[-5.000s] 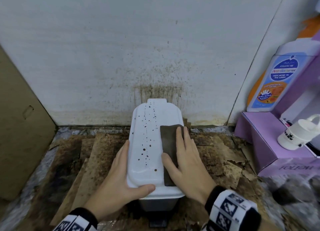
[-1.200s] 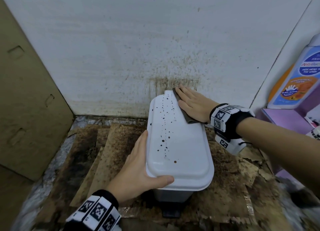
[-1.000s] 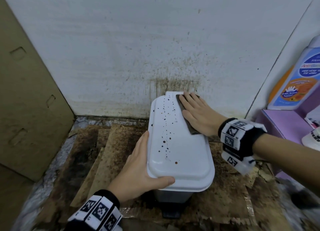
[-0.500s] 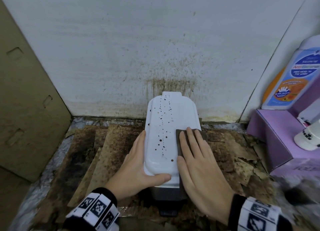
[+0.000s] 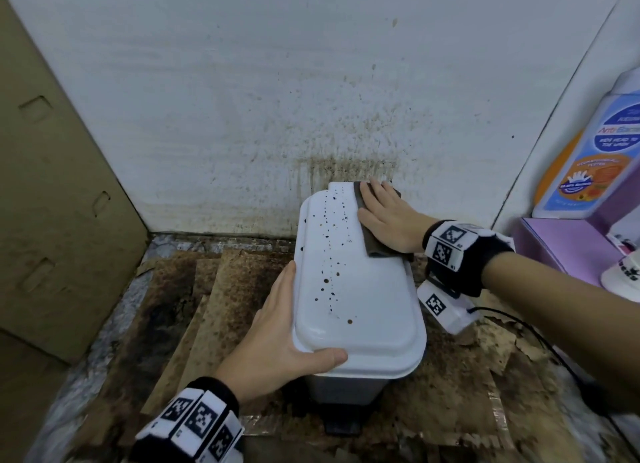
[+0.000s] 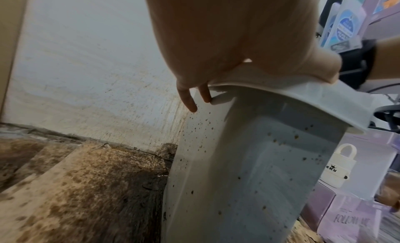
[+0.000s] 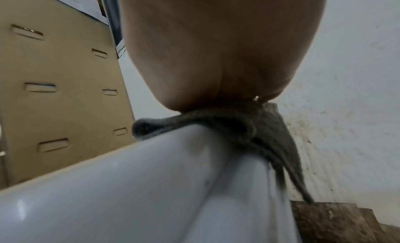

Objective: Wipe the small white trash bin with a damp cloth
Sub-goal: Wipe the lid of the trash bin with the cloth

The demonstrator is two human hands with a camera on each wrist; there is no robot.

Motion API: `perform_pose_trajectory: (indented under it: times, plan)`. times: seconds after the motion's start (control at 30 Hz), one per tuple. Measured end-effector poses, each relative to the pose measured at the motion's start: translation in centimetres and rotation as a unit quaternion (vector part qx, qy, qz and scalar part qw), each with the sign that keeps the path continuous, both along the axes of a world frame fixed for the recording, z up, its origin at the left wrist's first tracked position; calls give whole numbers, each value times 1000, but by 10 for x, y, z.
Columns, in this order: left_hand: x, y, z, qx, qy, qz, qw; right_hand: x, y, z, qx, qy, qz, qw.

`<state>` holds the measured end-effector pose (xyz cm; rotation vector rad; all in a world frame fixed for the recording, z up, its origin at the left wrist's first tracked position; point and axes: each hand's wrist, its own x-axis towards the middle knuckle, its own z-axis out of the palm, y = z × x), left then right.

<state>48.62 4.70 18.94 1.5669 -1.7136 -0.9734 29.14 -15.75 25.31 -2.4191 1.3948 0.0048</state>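
**Two hands on the bin lid, cloth at the far right corner**

Both of your hands are on the small white trash bin (image 5: 360,310), which stands on stained, peeling cardboard sheets (image 5: 221,289) on the floor, its far end close against the spattered white wall (image 5: 277,98).

Your right hand (image 5: 388,220) lies flat on the dark damp cloth (image 5: 372,244), fingers (image 5: 375,192) straight and together, pressing it onto the far right part of the lid. The cloth reaches the lid's far edge, and in the right wrist view a fold of it (image 7: 279,144) hangs over the lid's rim on the wall side.

Your left hand (image 5: 277,334) braces the bin at the near left corner: the thumb (image 5: 325,357) is hooked along the lid's near rim and the straight fingers run along its left side. In the left wrist view two fingertips (image 6: 188,99) reach down past the rim by the hinge, with the thumb on top of the lid's edge.

Dark brown specks (image 5: 332,247) run in a line down the left half of the lid, beside the cloth, and more dot the bin's side (image 6: 249,161). A black pedal (image 5: 341,426) sticks out at the base, nearest you.

To the left leans a brown cardboard panel (image 5: 52,202). To the right, a lilac box (image 5: 568,244) carries a blue-and-orange wash bottle (image 5: 595,157).
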Motion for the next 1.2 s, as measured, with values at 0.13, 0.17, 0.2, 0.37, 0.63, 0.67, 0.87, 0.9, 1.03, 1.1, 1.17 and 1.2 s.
perform_pose_trajectory:
  times: [0.13,0.17,0.2,0.37,0.63,0.67,0.87,0.9,1.03,1.1,1.17,1.2]
  plan:
    - [0,0,1,11,-16,-1,1000,-1,7,5,15,13,-5,1000]
    - [0,1,1,11,-18,0,1000,-4,11,5,13,12,-3,1000]
    - [-1,1,0,11,-19,1,1000,-7,17,6,10,8,4,1000]
    - [-1,1,-1,7,-12,4,1000,-18,59,-5,-8,-11,14,1000]
    - [-3,2,1,7,-21,0,1000,-31,141,-23,-54,-97,-11,994]
    - [-3,2,1,8,-20,1,1000,-32,147,-26,-57,-106,-10,993]
    - [-4,4,1,4,-9,8,1000,-38,150,-24,6,-207,-12,978]
    - [-4,4,2,3,-7,10,1000,-42,149,-21,26,-220,-16,975]
    - [-4,4,5,-2,3,6,1000,-55,148,-16,-3,-175,20,984]
    - [-1,5,9,5,-9,-11,1000,-57,149,-19,-59,-112,48,991]
    - [4,6,15,-2,-6,-40,999,-55,148,-21,-90,-71,56,992]
    - [6,7,18,-6,-8,-49,999,-54,147,-21,-93,-59,56,992]
